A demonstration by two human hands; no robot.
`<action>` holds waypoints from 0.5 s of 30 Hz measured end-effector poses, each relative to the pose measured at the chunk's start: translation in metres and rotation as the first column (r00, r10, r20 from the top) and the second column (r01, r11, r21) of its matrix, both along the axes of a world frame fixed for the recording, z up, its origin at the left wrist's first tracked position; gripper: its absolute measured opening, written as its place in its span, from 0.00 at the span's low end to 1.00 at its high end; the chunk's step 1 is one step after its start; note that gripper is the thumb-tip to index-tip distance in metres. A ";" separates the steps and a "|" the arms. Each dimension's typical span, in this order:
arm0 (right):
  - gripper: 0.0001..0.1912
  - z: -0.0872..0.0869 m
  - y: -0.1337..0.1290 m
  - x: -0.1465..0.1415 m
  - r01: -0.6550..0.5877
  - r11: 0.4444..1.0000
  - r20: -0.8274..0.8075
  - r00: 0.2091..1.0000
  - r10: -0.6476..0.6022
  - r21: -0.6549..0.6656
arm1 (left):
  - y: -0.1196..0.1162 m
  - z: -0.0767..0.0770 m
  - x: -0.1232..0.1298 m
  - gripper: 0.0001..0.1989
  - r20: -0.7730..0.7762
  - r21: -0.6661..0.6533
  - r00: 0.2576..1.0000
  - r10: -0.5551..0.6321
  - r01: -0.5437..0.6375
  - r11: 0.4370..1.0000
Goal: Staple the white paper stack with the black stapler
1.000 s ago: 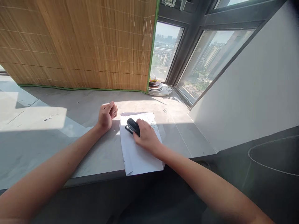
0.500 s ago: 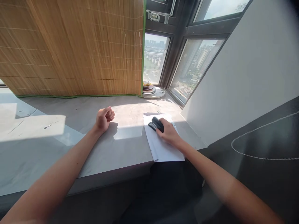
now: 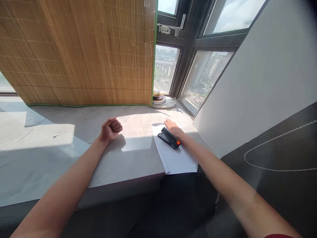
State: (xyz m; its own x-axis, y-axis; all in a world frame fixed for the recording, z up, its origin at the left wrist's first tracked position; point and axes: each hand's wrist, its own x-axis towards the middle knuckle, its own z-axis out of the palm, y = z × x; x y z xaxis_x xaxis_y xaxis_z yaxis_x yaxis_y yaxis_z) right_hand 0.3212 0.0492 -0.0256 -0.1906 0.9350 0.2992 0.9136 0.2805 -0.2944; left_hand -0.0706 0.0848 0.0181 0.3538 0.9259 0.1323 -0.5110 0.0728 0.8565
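My left hand [image 3: 112,128] is closed in a fist just above the pale ledge [image 3: 133,162], and nothing sticks out of it. On the right, my right hand [image 3: 174,128] lies flat with its fingers stretched out over the far part of some white paper [image 3: 183,162]. A black stapler [image 3: 168,138] with an orange piece at its back end rests on the paper, close beside that hand's near edge. The stapler is not gripped. One near corner of the paper is folded, and the sheet reaches the ledge's front edge.
A bamboo blind [image 3: 94,59] hangs over the back of the ledge. Stacked plates [image 3: 163,101] stand in the window corner. A white wall [image 3: 247,82] slopes along the right, with a bead chain [image 3: 272,170] nearby. A small object [image 3: 56,135] lies far left.
My right hand has let go of the stapler and moved slightly forward, its fingers now straightened. The stapler stays on the paper. My left fist has hardly moved. The view has tilted up slightly.
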 end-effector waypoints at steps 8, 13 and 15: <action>0.29 -0.005 0.030 -0.123 -0.078 0.987 -0.057 0.996 0.070 -0.143 | 0.009 0.005 -0.031 0.33 0.188 0.019 0.982 -0.009 0.005 1.000; 0.36 -0.003 0.046 -0.231 -0.104 0.972 -0.084 0.993 0.088 -0.210 | 0.010 0.009 -0.050 0.35 0.277 0.056 0.961 0.019 -0.036 0.998; 0.38 -0.001 0.047 -0.260 -0.132 0.964 -0.077 0.990 0.117 -0.231 | 0.010 0.010 -0.056 0.33 0.323 0.097 0.946 0.022 -0.056 0.994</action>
State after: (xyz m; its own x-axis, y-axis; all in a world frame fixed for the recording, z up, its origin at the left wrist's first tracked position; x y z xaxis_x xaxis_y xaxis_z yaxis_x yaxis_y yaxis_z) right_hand 0.0614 0.0962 -0.0267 -0.2982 0.9504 0.0885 0.8537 0.3070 -0.4205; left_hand -0.1261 0.0951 0.0285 0.2405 0.9132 0.3291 -0.7609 -0.0331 0.6481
